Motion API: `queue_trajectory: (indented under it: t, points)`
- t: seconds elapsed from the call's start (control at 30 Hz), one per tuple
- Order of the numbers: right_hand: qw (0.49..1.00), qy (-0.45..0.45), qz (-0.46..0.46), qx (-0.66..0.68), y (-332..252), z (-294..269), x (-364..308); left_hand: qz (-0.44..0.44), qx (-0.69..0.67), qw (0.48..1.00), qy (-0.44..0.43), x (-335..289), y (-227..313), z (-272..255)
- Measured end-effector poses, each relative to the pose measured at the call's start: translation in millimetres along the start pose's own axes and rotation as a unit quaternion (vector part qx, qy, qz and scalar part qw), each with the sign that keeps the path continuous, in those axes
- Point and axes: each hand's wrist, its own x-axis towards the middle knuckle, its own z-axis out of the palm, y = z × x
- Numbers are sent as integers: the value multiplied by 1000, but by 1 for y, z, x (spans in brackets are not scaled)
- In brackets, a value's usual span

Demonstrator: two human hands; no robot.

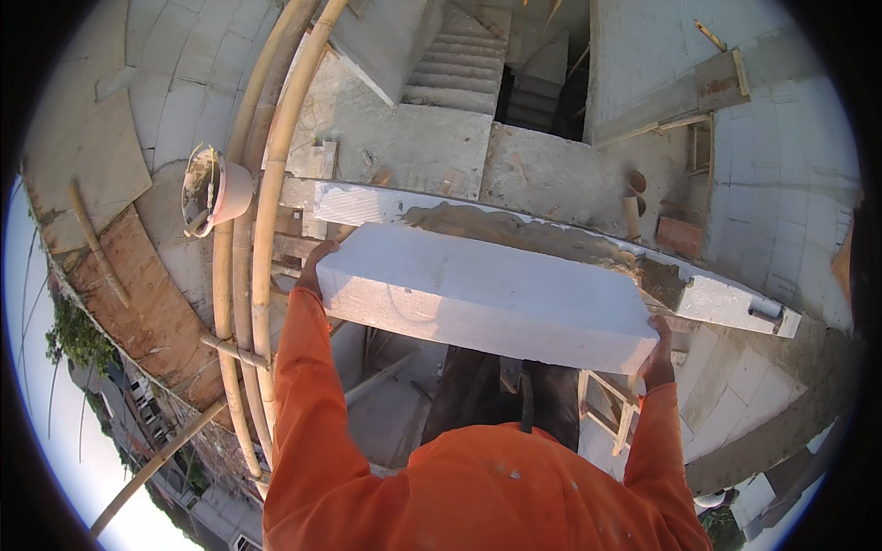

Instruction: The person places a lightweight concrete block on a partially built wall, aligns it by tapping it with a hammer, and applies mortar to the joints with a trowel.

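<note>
Between my two hands I hold a long white aerated concrete block (487,294), level and crosswise in front of my body. My left hand (317,268) is closed on its left end, and my right hand (659,354) grips the right end. Just beyond the block runs a narrow wall course of white blocks (726,301). Grey wet mortar (514,230) is spread along its top, with the held block hiding the near side. Whether the block touches the wall course I cannot tell.
Upright bamboo poles (266,230) stand at my left, with a mortar-smeared bucket (234,191) beside them. Past the wall lie a concrete floor (404,138), a staircase (455,69) and a dark stair opening (551,101). A wooden frame (611,409) stands below on the right.
</note>
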Motion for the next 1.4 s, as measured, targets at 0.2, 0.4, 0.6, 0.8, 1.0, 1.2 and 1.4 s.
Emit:
queue_trajectory:
  t: [0.2, 0.4, 0.6, 0.8, 1.0, 1.2, 1.4]
  points:
    - [1000, 21, -16, -7, -23, 58, -24, -36, -9, 999, 12, 38, 43, 15]
    - [999, -24, -36, -21, -43, 109, -58, -72, -3, 997, -39, 67, 75, 10]
    - [999, 24, -35, -27, -58, 139, -72, 553, 520, 640, 120, -38, 69, 106]
    - [997, 37, 5, -65, -74, 148, -64, 521, 729, 381, -229, -102, 16, 232]
    - [994, 88, 7, -63, -64, 132, -51, 522, 745, 343, -236, -101, 1, 249]
    - [995, 75, 6, -64, -61, 124, -37, 565, 746, 281, -214, -99, -18, 267]
    - [994, 34, -73, -69, -55, 105, -32, 560, 755, 245, -239, -74, -17, 280]
